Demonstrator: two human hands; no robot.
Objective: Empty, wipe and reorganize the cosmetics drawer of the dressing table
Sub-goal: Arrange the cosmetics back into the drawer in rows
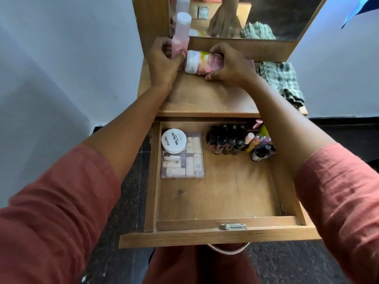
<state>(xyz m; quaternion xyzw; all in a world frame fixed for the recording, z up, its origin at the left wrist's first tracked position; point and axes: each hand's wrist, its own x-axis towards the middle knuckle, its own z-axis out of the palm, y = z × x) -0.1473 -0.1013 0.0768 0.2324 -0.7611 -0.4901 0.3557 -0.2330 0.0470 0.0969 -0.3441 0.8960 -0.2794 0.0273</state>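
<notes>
Atop the dresser (205, 95), left hand (162, 60) grips bottle (180, 41), right hand (229, 66) jar (202, 62).

The wooden drawer (215, 201) stands pulled fully open; at its back left lies a clear plastic box (184, 165) of small pale items, with a round white jar (174, 141) marked nail polish resting on its rear corner; dark-capped bottles (227, 138) cluster at the back, small colourful bottles (260, 144) just beside them on the right; on the dressing table top (205, 99) a tall pink bottle (180, 37) stands upright in the left hand (164, 60); a white-lidded pink tub (203, 62) lies on its side in the right hand (231, 66); a crumpled checked cloth (281, 80) sits at the right edge.
</notes>
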